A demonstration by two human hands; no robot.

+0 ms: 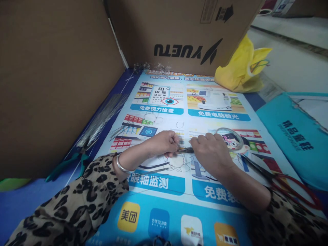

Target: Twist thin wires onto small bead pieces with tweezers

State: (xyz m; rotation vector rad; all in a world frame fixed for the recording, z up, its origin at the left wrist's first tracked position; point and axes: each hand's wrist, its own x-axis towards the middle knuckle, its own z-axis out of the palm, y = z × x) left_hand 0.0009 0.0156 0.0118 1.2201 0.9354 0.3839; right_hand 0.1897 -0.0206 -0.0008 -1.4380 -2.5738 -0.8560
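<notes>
My left hand [166,142] is closed in a pinch, its fingertips on what looks like thin wire; the exact grip is partly hidden. Wrapped around a pair of pliers [189,150], my right hand [211,150] covers the handles, and the dark narrow jaws point left to the left fingertips. Thin wire loops [179,163] spread on the printed sheet just below the hands. Further up lie a round-looped wire piece [153,118] and a small U-shaped wire [180,125]. A clear ring [239,141] shows beyond my right hand.
Straight wires [102,118] lie bundled at left beside green-handled pliers [81,160]. Red-handled scissors [294,188] rest by my right forearm. Cardboard walls [179,27] stand left and behind, with tangled wire pieces [153,67] at their foot. A yellow bag [238,70] and teal bag [294,136] sit right.
</notes>
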